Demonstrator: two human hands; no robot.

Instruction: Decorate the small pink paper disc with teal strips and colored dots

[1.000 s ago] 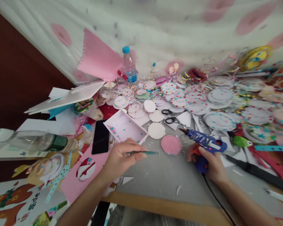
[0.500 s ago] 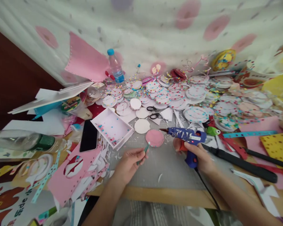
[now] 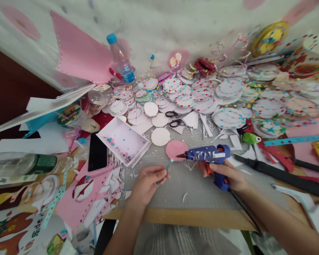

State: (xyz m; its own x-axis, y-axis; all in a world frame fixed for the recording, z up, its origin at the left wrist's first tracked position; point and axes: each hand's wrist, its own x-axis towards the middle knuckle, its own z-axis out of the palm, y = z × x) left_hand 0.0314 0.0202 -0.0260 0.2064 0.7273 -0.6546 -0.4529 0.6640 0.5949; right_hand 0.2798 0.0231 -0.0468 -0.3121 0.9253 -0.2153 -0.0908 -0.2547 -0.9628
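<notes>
My left hand (image 3: 149, 182) pinches a slim green pair of tweezers (image 3: 163, 174) between thumb and fingers, near the front edge of the desk (image 3: 172, 214); its tip is at the lower edge of the pink paper disc (image 3: 176, 150). My right hand (image 3: 223, 173) is wrapped around the grip of a blue hot glue gun (image 3: 207, 155), with its nozzle over that same disc; I can't tell whether nozzle and paper touch. The disc lies flat on the grey cutting mat (image 3: 202, 193), just in front of a plain white disc (image 3: 161, 136).

Left of the discs I see an open white paper box (image 3: 124, 140) with small coloured pieces inside, and beside it a black smartphone (image 3: 98, 152). Black-handled scissors (image 3: 174, 123) lie behind. Decorated paper discs (image 3: 230, 88) are heaped toward the desk's back edge, where a blue-capped bottle (image 3: 122, 60) stands.
</notes>
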